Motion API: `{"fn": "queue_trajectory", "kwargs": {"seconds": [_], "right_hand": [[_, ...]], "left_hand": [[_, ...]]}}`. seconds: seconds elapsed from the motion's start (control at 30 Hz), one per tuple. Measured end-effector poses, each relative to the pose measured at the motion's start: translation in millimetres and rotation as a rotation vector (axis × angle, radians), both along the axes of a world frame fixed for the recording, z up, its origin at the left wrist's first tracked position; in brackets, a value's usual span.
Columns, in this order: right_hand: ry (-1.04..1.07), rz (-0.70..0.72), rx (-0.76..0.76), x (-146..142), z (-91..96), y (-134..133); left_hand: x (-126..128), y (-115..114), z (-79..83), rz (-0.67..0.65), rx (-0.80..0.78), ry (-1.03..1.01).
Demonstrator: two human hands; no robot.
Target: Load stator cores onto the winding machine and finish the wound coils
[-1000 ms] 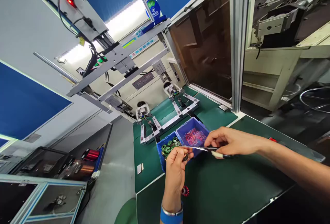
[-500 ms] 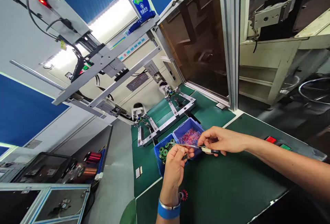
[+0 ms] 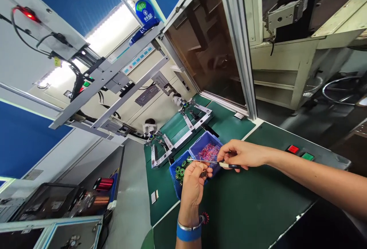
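Note:
My left hand (image 3: 194, 186) is raised over the green mat, its fingers pinched on a small dark part (image 3: 204, 173) near the blue bins. My right hand (image 3: 240, 154) grips a thin metal tool (image 3: 212, 162) with a dark handle, its tips pointing left toward the part in my left fingers. Behind both hands stands a blue bin of green wound cores (image 3: 180, 171) and, beside it, a blue bin of red wire bits (image 3: 208, 150). A red-wound core (image 3: 205, 217) lies on the mat by my left wrist, which wears a blue band.
A winding fixture with metal arms (image 3: 177, 134) stands behind the bins. Red and green buttons (image 3: 299, 152) sit on the panel at right. Copper wire spools (image 3: 99, 189) sit low on the left. A brown cabinet window and metal post (image 3: 237, 50) rise behind.
The view has swung so everything sits a little further left. Both hands stay together, tool tips at the held part, with no clear change in grip.

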State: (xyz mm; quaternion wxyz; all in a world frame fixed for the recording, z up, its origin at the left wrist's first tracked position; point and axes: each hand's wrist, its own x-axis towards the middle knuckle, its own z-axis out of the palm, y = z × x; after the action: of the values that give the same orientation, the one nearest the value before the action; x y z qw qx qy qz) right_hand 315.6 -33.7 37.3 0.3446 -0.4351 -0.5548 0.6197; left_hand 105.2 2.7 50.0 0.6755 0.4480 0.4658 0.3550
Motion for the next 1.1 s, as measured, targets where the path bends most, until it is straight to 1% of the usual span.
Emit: {"fn": "queue_trajectory", "kwargs": {"seconds": [0.1, 0.27, 0.37, 0.43, 0.47, 0.5, 0.53, 0.57, 0.6, 0.67, 0.7, 0.73, 0.77, 0.8, 0.83, 0.9, 0.93, 1.0, 1.03, 1.1], "right_hand": [[0.006, -0.019, 0.005, 0, -2.1, -1], [0.068, -0.041, 0.060, -1, -12.8, -4], [0.041, -0.027, 0.015, -2, -7.3, -10], [0.022, -0.027, 0.012, 0, -0.1, -17], [0.017, -0.051, 0.022, 2, 2.3, -22], [0.006, -0.096, 0.037, 6, 2.5, -28], [-0.029, -0.171, 0.068, 11, -0.1, -34], [-0.101, -0.266, 0.124, 18, -5.8, -40], [-0.216, -0.375, 0.199, 25, -14.4, -47], [-0.570, -0.586, 0.383, 39, -37.2, -59], [-0.773, -0.653, 0.443, 44, -48.8, -64], [-0.951, -0.682, 0.495, 46, -58.7, -68], [-1.082, -0.687, 0.536, 43, -65.7, -71], [-1.154, -0.682, 0.577, 36, -69.2, -73], [-1.161, -0.663, 0.620, 24, -69.2, -75], [-1.030, -0.579, 0.669, -15, -61.5, -77], [-0.927, -0.492, 0.657, -40, -56.1, -78], [-0.764, -0.288, 0.574, -92, -48.1, -78], [-0.713, -0.223, 0.540, -116, -46.8, -78], [-0.694, -0.189, 0.511, -154, -49.4, -77]], "left_hand": [[3, -1, 1.4, 0.005, 0.001, 0.013], [9, -3, 1.0, -0.006, 0.001, 0.044], [8, -6, 2.3, -0.011, 0.012, 0.110], [-3, -12, 4.5, 0.020, 0.057, 0.162], [-12, -17, 5.2, 0.051, 0.101, 0.189], [-25, -23, 5.0, 0.086, 0.155, 0.216], [-40, -30, 3.5, 0.128, 0.222, 0.241], [-58, -38, 0.3, 0.181, 0.297, 0.266], [-77, -46, -4.7, 0.222, 0.366, 0.292], [-116, -62, -19.9, 0.334, 0.515, 0.383], [-133, -70, -29.3, 0.364, 0.560, 0.471], [-146, -77, -39.2, 0.384, 0.579, 0.552], [-157, -83, -49.1, 0.392, 0.585, 0.619], [-165, -88, -58.4, 0.394, 0.584, 0.671], [-169, -91, -66.7, 0.393, 0.583, 0.700], [-172, -95, -79.5, 0.392, 0.598, 0.716], [-171, -95, -84.0, 0.392, 0.608, 0.716], [-170, -93, -90.3, 0.384, 0.610, 0.712], [-170, -92, -92.7, 0.374, 0.602, 0.715], [-172, -90, -97.0, 0.354, 0.585, 0.730]]}}
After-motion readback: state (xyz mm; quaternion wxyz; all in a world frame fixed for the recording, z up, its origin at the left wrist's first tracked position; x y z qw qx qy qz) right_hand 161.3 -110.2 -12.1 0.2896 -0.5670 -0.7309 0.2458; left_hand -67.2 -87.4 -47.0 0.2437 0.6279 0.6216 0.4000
